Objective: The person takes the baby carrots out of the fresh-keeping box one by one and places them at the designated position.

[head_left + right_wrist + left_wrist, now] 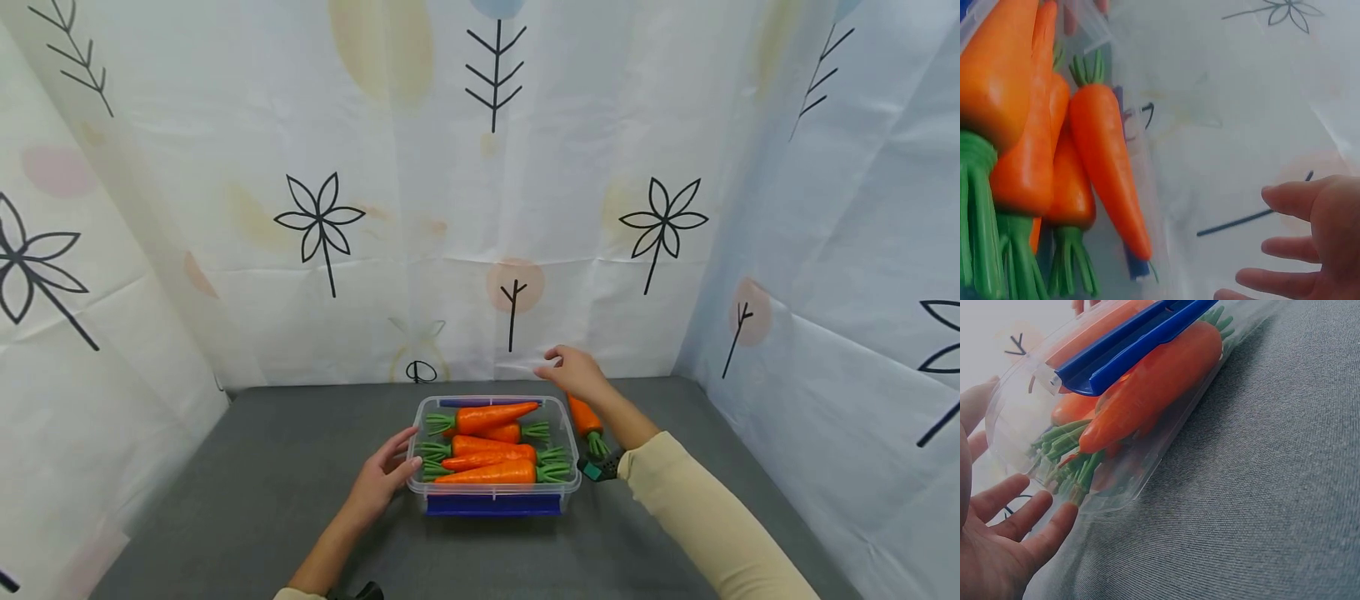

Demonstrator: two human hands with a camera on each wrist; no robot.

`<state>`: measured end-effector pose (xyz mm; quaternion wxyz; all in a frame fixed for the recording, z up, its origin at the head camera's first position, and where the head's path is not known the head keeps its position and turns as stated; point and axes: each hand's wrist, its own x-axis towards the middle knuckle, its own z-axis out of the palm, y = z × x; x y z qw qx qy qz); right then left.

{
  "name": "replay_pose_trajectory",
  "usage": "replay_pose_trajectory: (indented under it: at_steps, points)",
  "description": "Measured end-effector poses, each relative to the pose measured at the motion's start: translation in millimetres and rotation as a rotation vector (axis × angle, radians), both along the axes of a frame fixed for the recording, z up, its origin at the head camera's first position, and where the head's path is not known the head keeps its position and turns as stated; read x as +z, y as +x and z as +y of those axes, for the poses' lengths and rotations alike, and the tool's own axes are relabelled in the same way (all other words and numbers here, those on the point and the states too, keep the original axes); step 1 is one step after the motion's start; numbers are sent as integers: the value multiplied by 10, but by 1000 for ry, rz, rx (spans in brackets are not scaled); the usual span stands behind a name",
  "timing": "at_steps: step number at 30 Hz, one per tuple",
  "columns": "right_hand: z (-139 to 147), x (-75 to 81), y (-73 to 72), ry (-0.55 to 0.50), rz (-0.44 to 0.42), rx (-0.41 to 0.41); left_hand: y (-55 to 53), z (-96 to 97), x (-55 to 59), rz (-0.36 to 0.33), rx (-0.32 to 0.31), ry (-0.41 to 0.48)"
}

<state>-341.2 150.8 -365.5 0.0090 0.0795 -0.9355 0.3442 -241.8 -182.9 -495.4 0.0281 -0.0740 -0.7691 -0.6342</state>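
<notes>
A clear plastic box [422, 500] with blue latches [492, 505] holds several orange carrots [486, 472] with green stubs of stem, lying sideways in it. My left hand [382, 471] rests against the box's left side, thumb near the rim and fingers spread along the wall. In the left wrist view its fingers [1025, 514] lie relaxed beside the clear wall. Past the box's back right corner, my right hand [576, 373] is raised with nothing in it, fingers apart. Just below that hand, another carrot [585, 417] lies outside the box on the right, partly hidden by the forearm.
The grey tabletop [300, 467] spreads around the box. Behind it hangs a pale curtain [420, 292] with drawn flowers and twigs, and similar cloth closes both sides. A dark strap device with a green part [595, 471] sits on the right wrist, beside the box.
</notes>
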Motion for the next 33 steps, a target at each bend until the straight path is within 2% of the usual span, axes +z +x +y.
replay_pose_trajectory:
  at_steps: [6, 11, 21, 28, 33]
  points:
    - [-149, -40, 30, 0, -38, 112, -1, -6, -14, -3, 0, -6]
    - [-226, -83, 80, 23, -69, 174, 0, -5, -7, -3, 0, -2]
    - [-261, -133, 104, 100, -77, 189, -10, -17, -2, -9, -11, -2]
    - [-279, -197, 90, 105, -139, 303, 2, -17, 6, -7, -11, 4]
    - [-326, -227, 91, 193, -189, 341, -1, -13, -1, -1, -10, 8]
